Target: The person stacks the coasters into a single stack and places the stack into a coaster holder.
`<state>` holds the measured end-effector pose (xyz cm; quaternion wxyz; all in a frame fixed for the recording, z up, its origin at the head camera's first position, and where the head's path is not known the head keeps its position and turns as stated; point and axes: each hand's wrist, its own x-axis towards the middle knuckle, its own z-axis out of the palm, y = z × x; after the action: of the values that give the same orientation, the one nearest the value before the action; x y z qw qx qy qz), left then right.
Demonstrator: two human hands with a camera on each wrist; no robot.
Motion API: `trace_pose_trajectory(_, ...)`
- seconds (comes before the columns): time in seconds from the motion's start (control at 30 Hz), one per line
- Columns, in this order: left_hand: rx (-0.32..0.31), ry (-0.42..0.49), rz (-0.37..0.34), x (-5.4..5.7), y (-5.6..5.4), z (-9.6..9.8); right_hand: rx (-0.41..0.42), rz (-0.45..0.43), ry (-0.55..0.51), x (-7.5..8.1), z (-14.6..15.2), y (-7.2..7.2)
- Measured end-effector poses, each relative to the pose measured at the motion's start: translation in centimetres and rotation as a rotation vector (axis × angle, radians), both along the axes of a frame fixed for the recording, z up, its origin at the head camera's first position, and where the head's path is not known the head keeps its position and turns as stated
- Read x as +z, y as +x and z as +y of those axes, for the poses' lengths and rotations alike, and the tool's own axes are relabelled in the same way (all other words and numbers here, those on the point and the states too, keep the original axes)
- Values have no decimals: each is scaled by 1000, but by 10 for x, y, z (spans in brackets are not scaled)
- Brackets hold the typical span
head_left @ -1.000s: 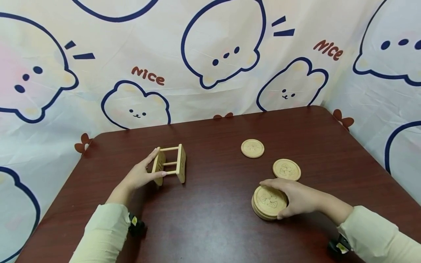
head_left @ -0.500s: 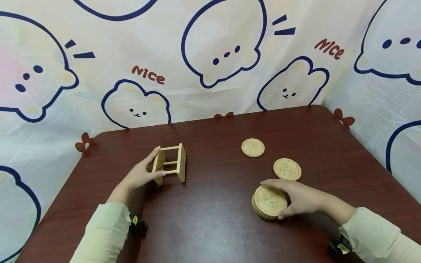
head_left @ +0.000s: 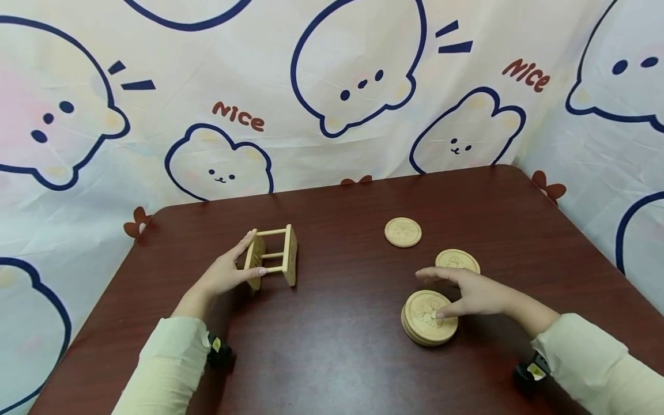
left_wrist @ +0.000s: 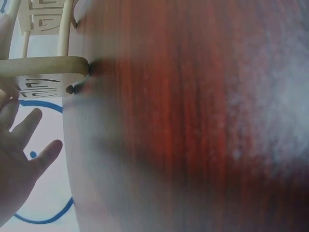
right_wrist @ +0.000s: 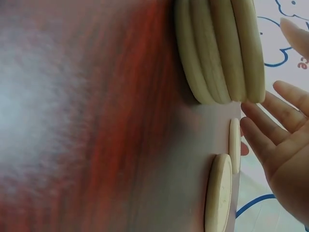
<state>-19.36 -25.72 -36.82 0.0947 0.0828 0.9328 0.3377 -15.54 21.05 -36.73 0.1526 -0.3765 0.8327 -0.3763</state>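
Note:
On the left of the table, my left hand (head_left: 220,276) holds a small wooden coaster rack (head_left: 290,256) by its left side panel, thumb in front and fingers behind. The left wrist view shows the rack's slotted panels and rods (left_wrist: 63,31) at the upper left. My right hand (head_left: 479,294) hovers with fingers spread over the right side of a stack of round wooden coasters (head_left: 427,331). Several coasters (right_wrist: 222,53) make up that stack in the right wrist view. The top one bears an engraved flower. Nothing is held in the right hand.
Two loose coasters lie flat behind the stack: one (head_left: 403,232) farther back, the other (head_left: 457,259) partly hidden by the right hand. The dark brown table (head_left: 332,351) meets a printed cloth backdrop (head_left: 332,155) at its far edge.
My right hand has let go of the stack's rim and risen, moving slightly back over it. The stack stays on the table. My left hand keeps its hold on the rack.

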Motion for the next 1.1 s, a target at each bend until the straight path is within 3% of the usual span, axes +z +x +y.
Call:
trace_pose_trajectory(0.23,15,-5,-16,1,-2,1,-45,-139,-63,1,-1,-14)
trace_pose_trajectory(0.57,16,1,-7,-3,-1,-1,-75,-37,0,7,-7,-36)
trace_pose_trajectory(0.8,12,-5,4,-3,-1,-1,-120,-37,4,10,-10,-50)
trace_pose_trajectory(1.1,10,-9,7,-1,-1,-1,-147,-105,-34,6,-14,-74)
